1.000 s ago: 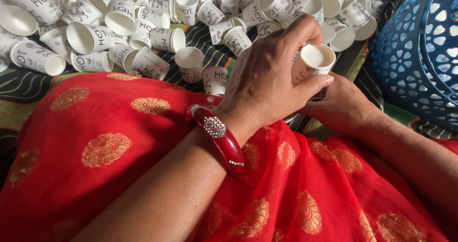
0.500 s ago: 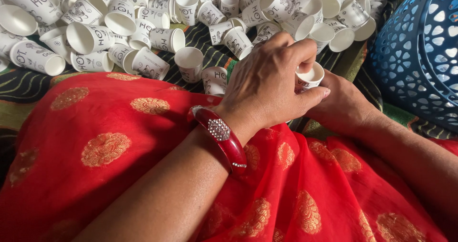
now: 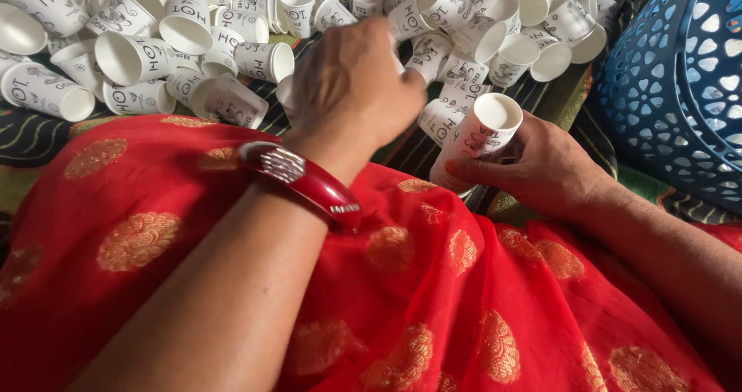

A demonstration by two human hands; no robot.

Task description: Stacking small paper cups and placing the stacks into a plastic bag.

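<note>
My right hand (image 3: 545, 168) grips a short stack of white paper cups (image 3: 481, 132), tilted with its open mouth up and to the right. My left hand (image 3: 352, 91), with a red bangle (image 3: 305, 179) on the wrist, reaches forward over the near edge of a big pile of loose white printed paper cups (image 3: 193, 29). I see it from the back and slightly blurred. Its fingers curl down among the cups and are hidden, so any cup in them does not show. It is apart from the stack, a little to its left.
Red cloth with gold round motifs (image 3: 433, 299) covers my lap across the lower frame. A blue perforated plastic basket (image 3: 680, 91) stands at the right, close to my right hand. The cups lie on a dark striped mat (image 3: 39, 141).
My left hand has left the top of the stack and swung left and forward to the pile. The stack's open top now shows in my right hand.
</note>
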